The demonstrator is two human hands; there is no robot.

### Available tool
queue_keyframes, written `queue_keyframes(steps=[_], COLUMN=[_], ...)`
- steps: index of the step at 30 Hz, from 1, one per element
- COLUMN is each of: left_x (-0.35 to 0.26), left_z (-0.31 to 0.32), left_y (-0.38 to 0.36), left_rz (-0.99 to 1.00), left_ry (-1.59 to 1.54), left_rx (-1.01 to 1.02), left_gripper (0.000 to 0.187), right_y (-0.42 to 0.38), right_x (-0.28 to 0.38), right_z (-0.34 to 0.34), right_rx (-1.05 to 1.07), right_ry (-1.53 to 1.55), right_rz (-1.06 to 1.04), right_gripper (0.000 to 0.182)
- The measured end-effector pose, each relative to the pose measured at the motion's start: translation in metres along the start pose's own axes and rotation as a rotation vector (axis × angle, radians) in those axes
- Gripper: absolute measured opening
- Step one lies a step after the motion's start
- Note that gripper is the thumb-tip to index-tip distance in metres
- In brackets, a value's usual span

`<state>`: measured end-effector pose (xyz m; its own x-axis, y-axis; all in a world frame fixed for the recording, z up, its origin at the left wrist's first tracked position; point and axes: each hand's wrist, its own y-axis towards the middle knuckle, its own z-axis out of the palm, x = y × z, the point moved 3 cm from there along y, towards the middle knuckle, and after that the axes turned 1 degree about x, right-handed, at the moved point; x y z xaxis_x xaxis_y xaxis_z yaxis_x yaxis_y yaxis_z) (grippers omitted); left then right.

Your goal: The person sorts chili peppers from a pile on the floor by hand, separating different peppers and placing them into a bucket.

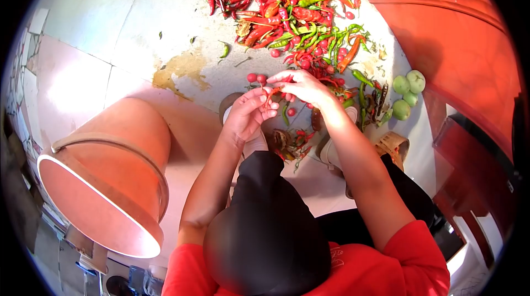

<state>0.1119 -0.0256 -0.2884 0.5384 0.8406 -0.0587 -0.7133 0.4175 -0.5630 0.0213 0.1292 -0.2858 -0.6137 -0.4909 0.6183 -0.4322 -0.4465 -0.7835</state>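
Both hands meet in the middle of the view, over the near edge of a spread of peppers. My left hand [248, 113] has its fingers and thumb closed round a small red chili pepper [269, 97]. My right hand [302, 86] comes in from the right, its fingertips pinched at the same pepper. Two round red fruits [256, 78] lie just beyond the fingertips. Past the hands, a large pile of red and green peppers [276, 3] covers the pale floor. Between the shoes lies a small bunch of thin red peppers [301, 139].
An orange bucket [118, 158] stands tilted in view at the left. Several green round fruits [408, 94] lie to the right of the pile. A woven basket [400, 144] sits by the right shoe. Red material [441, 25] fills the upper right.
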Motion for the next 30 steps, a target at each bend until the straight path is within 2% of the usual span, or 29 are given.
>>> queue_keyframes(steps=[2,4,5,6,8,10,13,14,16,18,20,24,26,27,29,30], left_x=[-0.004,-0.017,-0.026,-0.033,-0.048,-0.056,-0.058,-0.056,-0.051,-0.051,-0.051,-0.057,-0.057,-0.058,-0.059,-0.059], left_z=[0.003,-0.009,-0.016,-0.025,-0.041,-0.047,-0.049,-0.048,-0.038,-0.032,-0.022,-0.012,-0.021,-0.019,-0.018,-0.021], left_y=[0.001,-0.009,-0.017,-0.024,-0.042,-0.058,-0.065,-0.065,-0.061,-0.056,-0.049,-0.044,-0.037,-0.034,-0.027,-0.024], left_rz=[0.032,0.104,0.177,0.175,0.229,0.218,0.186,0.158,0.158,0.158,0.169,0.192,0.148,0.149,0.102,0.102], left_ry=[0.067,0.061,0.056,0.056,0.076,0.106,0.135,0.13,0.137,0.142,0.148,0.14,0.259,0.256,0.468,0.466], left_rx=[-0.001,0.017,0.036,0.035,0.11,0.051,-0.049,-0.091,-0.073,-0.047,0.198,0.235,0.118,0.121,0.044,0.044], left_gripper=[0.019,0.018,0.018,0.018,0.023,0.026,0.032,0.034,0.032,0.031,0.03,0.026,0.021,0.021,0.017,0.017], right_y=[-0.004,-0.001,0.002,0.003,0.005,0.016,0.039,0.045,0.049,0.051,0.051,0.029,0.016,0.009,-0.003,-0.011], right_x=[-0.003,-0.02,-0.028,-0.025,-0.02,-0.019,-0.021,-0.024,-0.025,-0.025,-0.03,-0.025,-0.023,-0.027,-0.035,-0.035], right_z=[0.003,-0.001,-0.002,0.002,0.016,0.027,0.04,0.044,0.047,0.046,0.042,0.027,0.023,0.017,0.013,0.013], right_rx=[0.014,-0.31,-0.364,-0.364,-0.351,-0.354,-0.295,-0.289,-0.4,-0.4,-0.305,-0.239,-0.111,-0.113,0.108,0.219], right_ry=[0.024,-0.059,-0.063,-0.062,-0.149,-0.191,-0.502,-0.5,-0.656,-0.643,-0.416,-0.205,0.014,0.011,0.388,0.577], right_rz=[-0.052,-0.019,-0.038,-0.037,0.147,0.156,0.168,0.167,0.203,0.212,0.431,0.409,0.192,0.192,0.079,0.022], right_gripper=[0.02,0.018,0.016,0.016,0.02,0.023,0.031,0.031,0.033,0.033,0.026,0.021,0.02,0.02,0.016,0.015])
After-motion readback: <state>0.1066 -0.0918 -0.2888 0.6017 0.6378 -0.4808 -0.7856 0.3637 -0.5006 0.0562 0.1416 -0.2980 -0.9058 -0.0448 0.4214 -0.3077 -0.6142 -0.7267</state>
